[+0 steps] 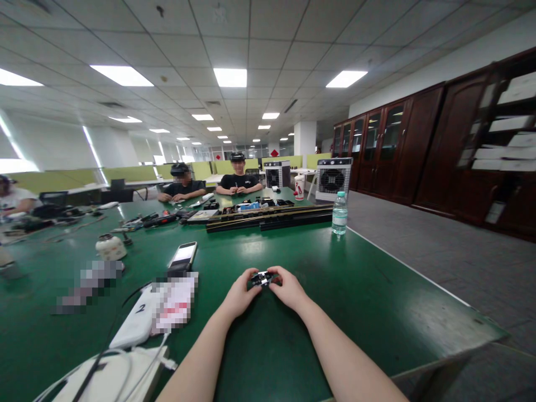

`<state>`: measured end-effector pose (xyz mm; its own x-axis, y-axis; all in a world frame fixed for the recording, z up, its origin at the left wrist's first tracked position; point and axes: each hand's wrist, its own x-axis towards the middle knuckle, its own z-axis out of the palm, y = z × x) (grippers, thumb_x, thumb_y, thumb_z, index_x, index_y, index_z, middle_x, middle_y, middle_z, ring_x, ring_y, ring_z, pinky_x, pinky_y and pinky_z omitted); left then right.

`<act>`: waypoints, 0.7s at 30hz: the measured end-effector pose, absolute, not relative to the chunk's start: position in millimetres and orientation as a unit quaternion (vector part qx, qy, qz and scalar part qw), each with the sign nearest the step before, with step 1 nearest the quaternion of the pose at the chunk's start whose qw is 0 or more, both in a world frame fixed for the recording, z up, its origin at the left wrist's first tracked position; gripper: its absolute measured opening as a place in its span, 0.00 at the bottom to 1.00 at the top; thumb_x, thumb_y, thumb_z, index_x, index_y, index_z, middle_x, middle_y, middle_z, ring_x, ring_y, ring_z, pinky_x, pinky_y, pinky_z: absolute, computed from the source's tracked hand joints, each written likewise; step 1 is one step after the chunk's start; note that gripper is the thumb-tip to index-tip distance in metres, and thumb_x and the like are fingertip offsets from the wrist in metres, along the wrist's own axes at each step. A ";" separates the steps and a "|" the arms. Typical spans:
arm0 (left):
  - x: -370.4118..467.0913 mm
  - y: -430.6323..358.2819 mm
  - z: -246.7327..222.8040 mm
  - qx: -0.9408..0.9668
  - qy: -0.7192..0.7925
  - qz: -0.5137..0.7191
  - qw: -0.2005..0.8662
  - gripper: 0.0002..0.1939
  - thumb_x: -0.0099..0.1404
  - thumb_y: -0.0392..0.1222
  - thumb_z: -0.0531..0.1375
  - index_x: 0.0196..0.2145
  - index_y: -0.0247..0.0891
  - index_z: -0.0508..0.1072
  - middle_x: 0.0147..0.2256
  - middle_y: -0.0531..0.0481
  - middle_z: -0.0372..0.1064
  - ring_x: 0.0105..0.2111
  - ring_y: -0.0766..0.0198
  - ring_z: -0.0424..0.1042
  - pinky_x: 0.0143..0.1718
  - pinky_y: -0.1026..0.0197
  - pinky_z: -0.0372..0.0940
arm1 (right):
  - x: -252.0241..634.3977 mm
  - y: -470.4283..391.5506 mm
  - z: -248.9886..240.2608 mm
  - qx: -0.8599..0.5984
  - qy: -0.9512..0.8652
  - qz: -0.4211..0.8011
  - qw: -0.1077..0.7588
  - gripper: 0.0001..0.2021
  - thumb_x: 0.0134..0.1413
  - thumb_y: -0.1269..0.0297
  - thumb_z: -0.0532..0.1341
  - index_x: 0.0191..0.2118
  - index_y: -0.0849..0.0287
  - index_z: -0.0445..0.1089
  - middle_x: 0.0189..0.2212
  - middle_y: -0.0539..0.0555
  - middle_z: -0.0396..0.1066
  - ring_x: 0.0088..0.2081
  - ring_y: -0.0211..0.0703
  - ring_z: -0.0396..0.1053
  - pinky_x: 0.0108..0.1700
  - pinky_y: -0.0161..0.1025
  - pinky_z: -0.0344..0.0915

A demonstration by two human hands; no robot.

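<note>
Both of my hands meet over the green table (288, 340), straight ahead of me. Between them is a small black and silver part (262, 278), too small to make out in detail. My left hand (242, 293) grips its left side with thumb and fingers. The right side of the same part is pinched by my right hand (288, 287). My fingertips cover both ends of it.
A phone (184, 253), a white power bank (136, 317) and cables lie to the left, near a white jar (110, 247). Black rails (272, 218) and a water bottle (339, 214) stand farther back. Several people sit beyond, around the table.
</note>
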<state>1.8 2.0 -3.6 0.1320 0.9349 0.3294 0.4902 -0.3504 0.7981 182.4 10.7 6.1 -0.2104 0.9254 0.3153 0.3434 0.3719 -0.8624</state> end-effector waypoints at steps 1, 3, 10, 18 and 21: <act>1.8 1.8 -3.3 0.705 0.505 0.423 0.262 0.21 0.53 0.34 0.61 0.47 0.39 0.68 0.46 0.45 0.71 0.49 0.55 0.70 0.54 0.52 0.61 | 182.5 10.6 6.3 -0.453 -0.703 0.333 0.436 0.19 0.42 0.76 0.59 0.43 0.56 0.70 0.41 0.52 0.74 0.38 0.42 0.72 0.47 0.42 0.68; 1.7 1.7 -3.1 0.707 0.503 0.424 0.261 0.21 0.54 0.34 0.61 0.47 0.39 0.68 0.46 0.46 0.72 0.48 0.56 0.70 0.54 0.53 0.61 | 182.5 10.3 6.6 -0.454 -0.702 0.333 0.436 0.19 0.42 0.76 0.59 0.43 0.56 0.70 0.41 0.52 0.74 0.38 0.41 0.72 0.47 0.42 0.68; 0.6 2.7 -3.8 0.705 0.506 0.421 0.263 0.21 0.55 0.35 0.61 0.47 0.39 0.67 0.46 0.46 0.71 0.49 0.56 0.70 0.54 0.54 0.61 | 182.4 8.1 8.0 -0.423 -0.725 0.314 0.443 0.18 0.42 0.74 0.61 0.43 0.55 0.71 0.42 0.52 0.74 0.43 0.43 0.71 0.49 0.43 0.67; 0.6 0.6 -2.0 0.714 0.486 0.421 0.277 0.20 0.55 0.36 0.61 0.47 0.40 0.67 0.46 0.46 0.71 0.48 0.56 0.70 0.54 0.53 0.62 | 183.3 2.0 15.4 -0.433 -0.761 0.243 0.418 0.15 0.44 0.72 0.65 0.41 0.53 0.75 0.48 0.56 0.70 0.53 0.49 0.65 0.58 0.50 0.59; 0.1 0.8 -3.0 0.720 0.481 0.422 0.269 0.20 0.55 0.36 0.62 0.47 0.38 0.68 0.46 0.44 0.71 0.48 0.55 0.69 0.54 0.52 0.61 | 183.0 0.2 17.0 -0.444 -0.769 0.228 0.400 0.15 0.44 0.73 0.64 0.40 0.52 0.76 0.48 0.57 0.70 0.54 0.50 0.64 0.57 0.50 0.58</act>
<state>0.1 0.8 -3.0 0.1813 0.9197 0.3483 0.4665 -0.3922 0.7928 183.0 0.2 17.0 -0.2864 0.8647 0.4126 0.5005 0.5022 -0.7052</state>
